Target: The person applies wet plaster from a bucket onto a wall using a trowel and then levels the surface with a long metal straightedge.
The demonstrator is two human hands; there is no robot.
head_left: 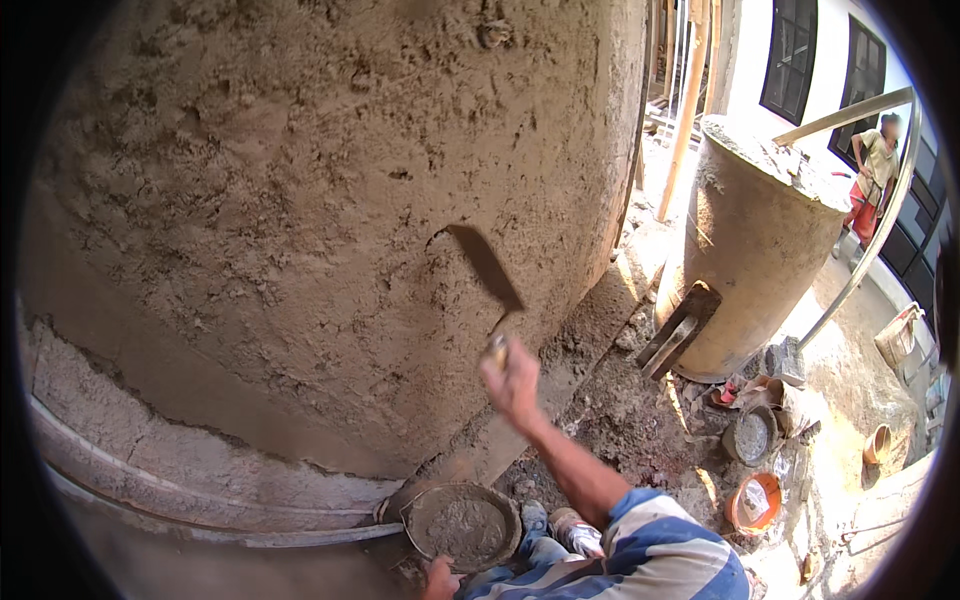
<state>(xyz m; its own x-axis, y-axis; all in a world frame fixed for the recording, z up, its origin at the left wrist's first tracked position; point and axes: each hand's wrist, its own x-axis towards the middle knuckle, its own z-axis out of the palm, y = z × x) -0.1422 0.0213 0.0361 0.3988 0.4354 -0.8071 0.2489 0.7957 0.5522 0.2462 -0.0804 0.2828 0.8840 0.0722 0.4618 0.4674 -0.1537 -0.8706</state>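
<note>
Troweling wall (300, 200) w/ trowel (487, 265) (rt hand (512, 380))

no packages, labels, signs or screens in view.
nothing printed or boxed anywhere on the plastered wall, the ground or the yard at right; no wrapper, tag, board or display can be made out, though small clutter at the far right edge is too blurred to tell.

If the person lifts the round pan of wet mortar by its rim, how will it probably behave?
The pan looks nearly full of grey mortar, so it is probably heavy for its size. The wet mix may slop if tilted. The left hand grips one edge only, so it could tip.
</note>
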